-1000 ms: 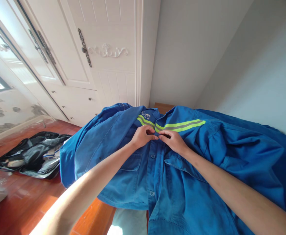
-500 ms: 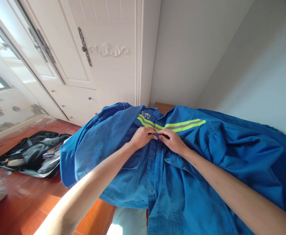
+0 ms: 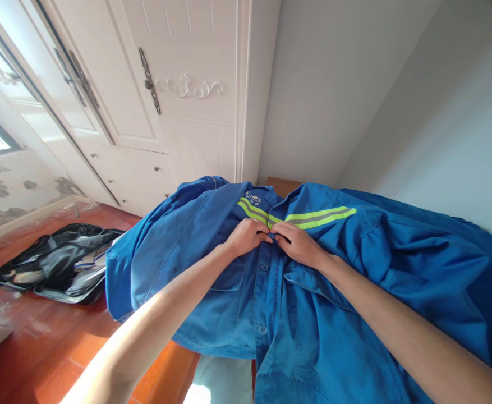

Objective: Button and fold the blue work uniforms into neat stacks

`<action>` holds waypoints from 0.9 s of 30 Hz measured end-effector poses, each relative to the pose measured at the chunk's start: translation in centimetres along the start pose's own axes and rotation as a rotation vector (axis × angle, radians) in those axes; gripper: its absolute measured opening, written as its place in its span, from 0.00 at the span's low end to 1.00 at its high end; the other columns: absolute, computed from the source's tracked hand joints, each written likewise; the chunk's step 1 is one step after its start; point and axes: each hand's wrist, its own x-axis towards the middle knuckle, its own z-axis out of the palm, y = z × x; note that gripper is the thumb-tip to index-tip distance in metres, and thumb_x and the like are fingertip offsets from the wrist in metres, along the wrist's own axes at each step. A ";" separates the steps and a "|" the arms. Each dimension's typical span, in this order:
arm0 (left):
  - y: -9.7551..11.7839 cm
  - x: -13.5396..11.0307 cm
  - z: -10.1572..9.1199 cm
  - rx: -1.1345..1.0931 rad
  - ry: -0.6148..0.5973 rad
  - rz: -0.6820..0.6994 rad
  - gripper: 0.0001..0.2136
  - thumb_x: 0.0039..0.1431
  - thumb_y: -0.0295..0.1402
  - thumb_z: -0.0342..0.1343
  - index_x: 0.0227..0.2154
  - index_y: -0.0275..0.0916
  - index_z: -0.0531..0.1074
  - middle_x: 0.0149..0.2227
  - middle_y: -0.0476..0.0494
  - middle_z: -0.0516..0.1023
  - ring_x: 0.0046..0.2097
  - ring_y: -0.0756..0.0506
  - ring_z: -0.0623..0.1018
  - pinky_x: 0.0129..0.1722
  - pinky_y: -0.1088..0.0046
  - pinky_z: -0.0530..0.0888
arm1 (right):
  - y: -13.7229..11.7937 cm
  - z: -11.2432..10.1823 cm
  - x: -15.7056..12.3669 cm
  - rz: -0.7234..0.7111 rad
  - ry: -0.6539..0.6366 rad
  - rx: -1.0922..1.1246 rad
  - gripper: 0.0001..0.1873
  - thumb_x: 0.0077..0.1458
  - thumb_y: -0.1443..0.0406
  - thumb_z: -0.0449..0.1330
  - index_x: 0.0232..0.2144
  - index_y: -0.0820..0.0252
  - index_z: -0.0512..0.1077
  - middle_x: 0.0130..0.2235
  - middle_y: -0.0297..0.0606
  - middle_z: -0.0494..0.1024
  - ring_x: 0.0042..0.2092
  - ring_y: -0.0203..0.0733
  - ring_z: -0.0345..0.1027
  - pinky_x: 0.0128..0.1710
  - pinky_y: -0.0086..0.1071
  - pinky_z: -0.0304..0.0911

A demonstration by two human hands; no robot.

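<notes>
A blue work jacket (image 3: 178,252) with a yellow-and-grey reflective stripe (image 3: 321,217) lies spread out in front of me. My left hand (image 3: 248,235) pinches one edge of its front opening just below the stripe. Facing it, my right hand (image 3: 298,241) is closed on the opposite front edge, and the fingertips of both hands almost meet. Below them, buttons (image 3: 264,267) show along the placket, with the lower part of the front hanging apart. Whatever button or buttonhole lies between my fingers is hidden.
An open black suitcase (image 3: 60,261) with clothes in it lies on the reddish wooden floor (image 3: 31,348) at the left. Behind the jacket stand a white wardrobe (image 3: 199,140) and a grey wall (image 3: 321,84). A brown wooden edge (image 3: 283,184) shows behind the collar.
My right fingers have curled in closer over the front edge, while my left hand keeps its pinch. The view has shifted slightly; the jacket lies as before.
</notes>
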 end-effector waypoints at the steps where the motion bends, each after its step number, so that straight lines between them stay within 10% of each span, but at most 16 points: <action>1: -0.1 0.0 0.0 0.001 -0.009 0.013 0.03 0.53 0.25 0.64 0.26 0.38 0.79 0.30 0.47 0.81 0.35 0.47 0.78 0.39 0.74 0.72 | 0.0 0.0 0.0 -0.002 -0.004 -0.006 0.12 0.58 0.74 0.50 0.37 0.59 0.71 0.39 0.42 0.76 0.42 0.45 0.69 0.43 0.39 0.66; 27: -0.6 0.0 0.1 0.007 -0.059 0.117 0.07 0.58 0.27 0.58 0.26 0.38 0.79 0.33 0.44 0.82 0.38 0.46 0.78 0.41 0.72 0.72 | 0.2 0.1 -0.4 0.150 0.084 0.071 0.10 0.58 0.69 0.56 0.36 0.56 0.77 0.39 0.39 0.81 0.42 0.45 0.73 0.44 0.38 0.67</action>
